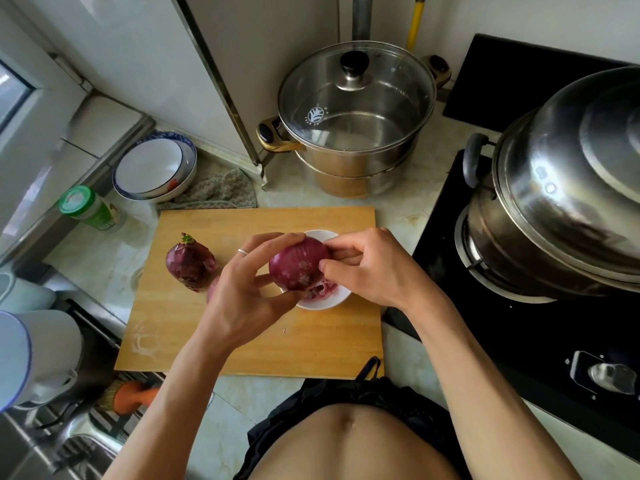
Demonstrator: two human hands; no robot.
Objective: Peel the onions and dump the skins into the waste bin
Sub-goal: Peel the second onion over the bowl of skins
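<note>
My left hand grips a red onion from the left, above a small white bowl that holds purple skins. On the onion's right side the fingers of my right hand pinch at its skin. A second red onion with a green sprout lies on the wooden cutting board to the left. Part of a third onion shows behind my left hand. No waste bin is in view.
A glass-lidded steel pot stands behind the board. A large lidded pot sits on the black stove at right. Plates, a green-capped jar and a cloth lie at the back left, and the sink is at left.
</note>
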